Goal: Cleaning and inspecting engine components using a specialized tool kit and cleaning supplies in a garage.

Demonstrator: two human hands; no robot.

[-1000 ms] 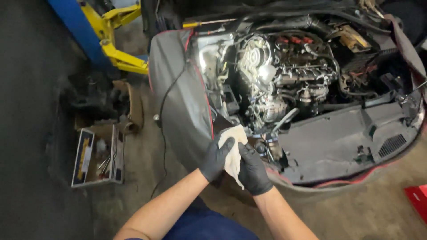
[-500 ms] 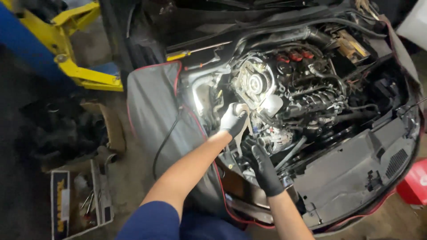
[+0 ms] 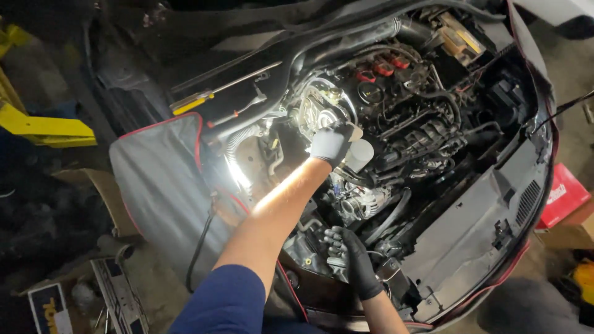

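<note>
I'm pressing my left hand (image 3: pixel 330 143), closed around a rag (image 3: pixel 354 131), against the engine (image 3: pixel 322 111); soft and light, it's best gripped bunched. My right hand (image 3: pixel 352 250) is bracing, fingers curled, on lower parts.

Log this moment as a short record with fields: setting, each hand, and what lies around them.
Setting: open engine bay of a car, seen from above
Left hand: gloved, pressing a pale rag against the front of the engine
Right hand: black glove, resting low on parts at the front of the bay
Light: bright lamp shining beside the left forearm
Cover: grey fender cover with red edging
Tools: yellow-handled screwdriver on the ledge behind the bay
Floor: cardboard box, red box
</note>
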